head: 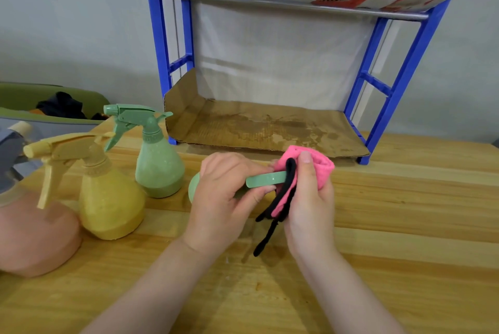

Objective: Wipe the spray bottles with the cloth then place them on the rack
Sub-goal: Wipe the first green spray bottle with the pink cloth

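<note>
Pink cloth (321, 166) with black edging is bunched in the right hand (310, 198), wrapped over the trigger end of a green spray bottle (266, 180) that the left hand (224, 190) grips — its body mostly hidden, probably lying sideways. Left of the grip stand speckled yellow (108, 198) and green (158, 163) bottles; a peach one (32, 236) is cut off. Beyond, the blue rack (391, 85) holds stained cardboard (264, 128).

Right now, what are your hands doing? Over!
Left hand grips green spray bottle. Right hand holds pink cloth, wiping its trigger. Rack shelf free. Three bottles waiting, left.
</note>
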The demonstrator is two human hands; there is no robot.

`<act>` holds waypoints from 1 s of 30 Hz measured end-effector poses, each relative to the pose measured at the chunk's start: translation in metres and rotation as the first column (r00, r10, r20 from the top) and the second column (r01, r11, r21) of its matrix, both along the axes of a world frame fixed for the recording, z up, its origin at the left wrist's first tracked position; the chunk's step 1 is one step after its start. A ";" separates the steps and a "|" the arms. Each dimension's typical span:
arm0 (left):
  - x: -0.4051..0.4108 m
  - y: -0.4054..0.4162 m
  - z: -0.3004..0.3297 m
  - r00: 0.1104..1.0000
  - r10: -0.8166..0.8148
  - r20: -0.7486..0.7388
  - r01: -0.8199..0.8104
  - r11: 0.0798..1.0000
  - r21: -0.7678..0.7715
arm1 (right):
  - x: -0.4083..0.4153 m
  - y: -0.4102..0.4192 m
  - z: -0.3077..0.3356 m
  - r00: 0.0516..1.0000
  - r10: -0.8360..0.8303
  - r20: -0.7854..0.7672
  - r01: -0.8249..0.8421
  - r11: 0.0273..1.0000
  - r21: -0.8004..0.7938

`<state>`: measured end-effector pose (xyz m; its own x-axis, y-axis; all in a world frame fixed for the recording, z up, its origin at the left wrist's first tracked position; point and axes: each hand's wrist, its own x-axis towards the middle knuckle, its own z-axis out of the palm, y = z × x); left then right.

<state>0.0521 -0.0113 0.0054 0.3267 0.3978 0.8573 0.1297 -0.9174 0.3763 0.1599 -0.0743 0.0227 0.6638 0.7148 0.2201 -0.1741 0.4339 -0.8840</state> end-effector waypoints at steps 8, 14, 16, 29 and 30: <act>-0.001 0.002 0.001 0.999 0.036 -0.022 -0.035 0.999 0.017 | 0.005 -0.003 0.012 0.965 0.105 -0.240 -0.115 0.993 -0.026; -0.001 0.000 0.003 0.997 -0.032 0.063 0.041 0.990 -0.138 | 0.006 -0.008 0.016 0.993 0.083 -0.088 -0.083 0.997 0.006; -0.002 -0.001 0.006 0.984 -0.102 0.146 0.140 0.950 -0.280 | 0.002 -0.009 0.010 0.981 0.043 0.189 -0.055 0.997 0.057; -0.007 -0.001 0.017 0.852 -0.279 0.444 0.518 0.580 -0.629 | 0.021 -0.008 0.001 0.776 0.136 0.616 -0.030 0.983 -0.179; -0.007 0.000 0.018 0.842 -0.293 0.453 0.535 0.560 -0.633 | 0.022 -0.009 0.004 0.773 0.182 0.608 -0.078 0.978 -0.193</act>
<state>0.0448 -0.0112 0.0229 0.4295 0.7915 0.4348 -0.4077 -0.2597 0.8754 0.1818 -0.0830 0.0272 0.3187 0.8420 0.4353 0.3875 0.3033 -0.8705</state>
